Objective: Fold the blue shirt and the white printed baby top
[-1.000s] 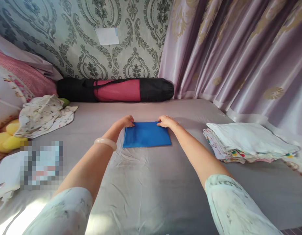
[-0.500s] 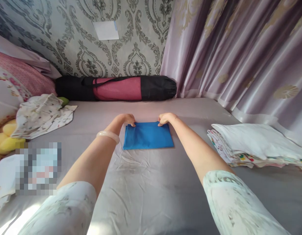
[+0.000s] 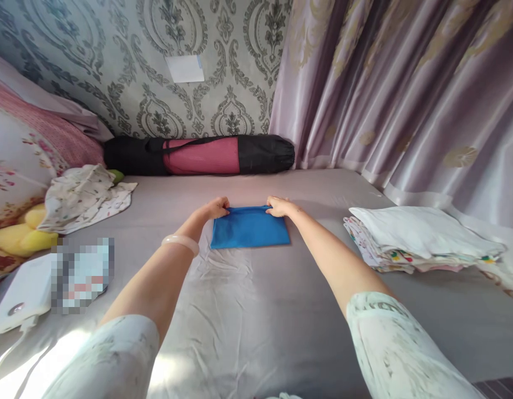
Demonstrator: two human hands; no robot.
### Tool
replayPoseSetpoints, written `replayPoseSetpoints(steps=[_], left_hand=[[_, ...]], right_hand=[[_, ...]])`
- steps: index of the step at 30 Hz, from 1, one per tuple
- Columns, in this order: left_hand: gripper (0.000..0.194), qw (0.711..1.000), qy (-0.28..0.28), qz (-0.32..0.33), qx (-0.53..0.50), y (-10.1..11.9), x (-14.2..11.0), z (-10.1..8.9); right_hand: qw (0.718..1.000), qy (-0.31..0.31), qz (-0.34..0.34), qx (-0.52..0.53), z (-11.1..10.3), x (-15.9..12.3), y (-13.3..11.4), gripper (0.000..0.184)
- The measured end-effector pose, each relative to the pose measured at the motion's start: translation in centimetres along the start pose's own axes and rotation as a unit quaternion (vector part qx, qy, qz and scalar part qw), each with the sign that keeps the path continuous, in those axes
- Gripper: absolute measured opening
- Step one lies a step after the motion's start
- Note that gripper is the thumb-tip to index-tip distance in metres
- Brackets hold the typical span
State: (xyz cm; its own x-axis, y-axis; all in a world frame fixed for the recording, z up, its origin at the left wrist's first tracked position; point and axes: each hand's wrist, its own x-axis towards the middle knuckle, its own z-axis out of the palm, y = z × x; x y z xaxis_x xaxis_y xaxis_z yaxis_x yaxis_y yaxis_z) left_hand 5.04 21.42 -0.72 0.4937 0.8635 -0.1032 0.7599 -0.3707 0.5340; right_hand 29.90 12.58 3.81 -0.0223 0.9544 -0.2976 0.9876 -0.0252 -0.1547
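Observation:
A folded blue cloth [image 3: 250, 233] lies flat on the grey bed sheet [image 3: 248, 310] in the middle of the view. My left hand [image 3: 216, 208] is closed in a pinch on the cloth's far left corner. At the far right corner my right hand [image 3: 281, 206] pinches the cloth the same way. A pale bangle [image 3: 180, 242] sits on my left wrist. Both arms reach forward in light patterned sleeves.
A stack of folded white and patterned laundry [image 3: 418, 239] lies at the right. Crumpled floral clothing [image 3: 87, 195] and a yellow plush toy [image 3: 21, 235] lie at the left beside pillows. A black and red rolled mat bag [image 3: 200, 154] rests against the wall. Purple curtains [image 3: 406, 94] hang at the right.
Both hands keep hold of the far corners of the blue cloth. The cloth's far edge looks slightly raised and its visible depth shorter. The camera has shifted a little.

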Motion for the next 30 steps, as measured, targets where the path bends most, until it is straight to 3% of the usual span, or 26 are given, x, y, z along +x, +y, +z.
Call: replayPoseSetpoints(steps=[6,9,14,17,20,22,24,30], left_hand=[[0.027,0.997,0.074,0.010,0.007,0.5,-1.6,-1.2],[0.032,0.998,0.065,0.027,-0.003,1.4,-2.1,-2.8],[0.027,0.997,0.042,0.068,-0.002,3.4,-3.2,-6.0],[0.027,0.991,0.117,0.059,0.023,5.0,-4.0,-7.7],[0.030,0.964,0.250,0.062,0.069,6.4,-4.7,-8.4],[0.030,0.944,0.306,0.074,0.100,6.7,-5.0,-8.1],[0.031,0.937,0.313,0.091,0.127,6.3,-5.3,-7.1],[0.033,0.947,0.218,0.158,0.175,2.8,-7.3,-2.4]], right_hand=[[0.995,0.086,-0.052,0.026,-0.4,-1.2,0.9,0.018],[0.989,0.119,-0.068,0.053,-1.9,-2.0,0.9,0.023],[0.983,0.115,-0.098,0.103,-5.0,-3.0,1.2,0.034],[0.977,0.145,-0.122,0.102,-6.4,-3.2,1.3,0.033],[0.958,0.242,-0.135,0.076,-6.7,-3.3,1.1,0.034],[0.939,0.311,-0.144,0.040,-6.0,-3.5,0.8,0.033],[0.924,0.351,-0.154,0.002,-4.6,-3.7,0.7,0.034],[0.922,0.321,-0.207,-0.053,1.0,-4.8,1.4,0.038]])
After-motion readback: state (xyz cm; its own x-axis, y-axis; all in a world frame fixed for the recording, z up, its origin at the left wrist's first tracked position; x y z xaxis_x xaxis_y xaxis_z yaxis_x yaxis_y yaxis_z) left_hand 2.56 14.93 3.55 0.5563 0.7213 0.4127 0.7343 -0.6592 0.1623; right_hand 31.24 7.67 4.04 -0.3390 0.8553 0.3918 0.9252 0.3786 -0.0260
